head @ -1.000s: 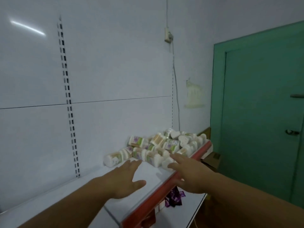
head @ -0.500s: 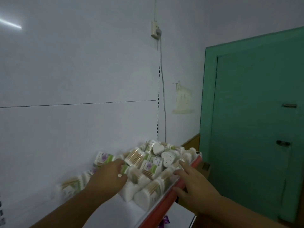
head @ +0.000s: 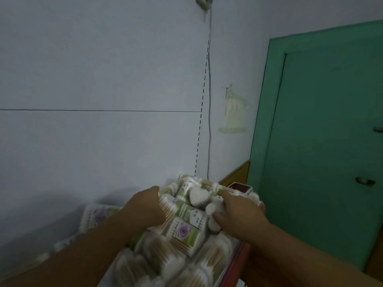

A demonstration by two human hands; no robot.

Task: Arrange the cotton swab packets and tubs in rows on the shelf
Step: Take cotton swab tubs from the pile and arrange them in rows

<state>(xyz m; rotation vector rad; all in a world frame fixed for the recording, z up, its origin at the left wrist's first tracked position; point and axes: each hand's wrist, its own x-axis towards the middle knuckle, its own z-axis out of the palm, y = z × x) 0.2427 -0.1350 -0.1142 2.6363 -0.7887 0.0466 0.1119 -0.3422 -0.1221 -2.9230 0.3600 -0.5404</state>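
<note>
Resting on heaped swab packets (head: 182, 230), left hand (head: 145, 206) fingers hidden, right hand (head: 238, 212) fingers curled around heart-shaped tub (head: 215, 209).

We see the cotton swab packets (head: 187, 235), clear wraps with green and purple flower labels, heaped in disorder on the shelf (head: 238, 258). Among them lie white heart-shaped tubs (head: 198, 196), tilted. One packet (head: 97, 216) lies apart, blurred, at left.

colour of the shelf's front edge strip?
Red. The front edge strip shows at lower right in the head view, below the right hand.
</note>
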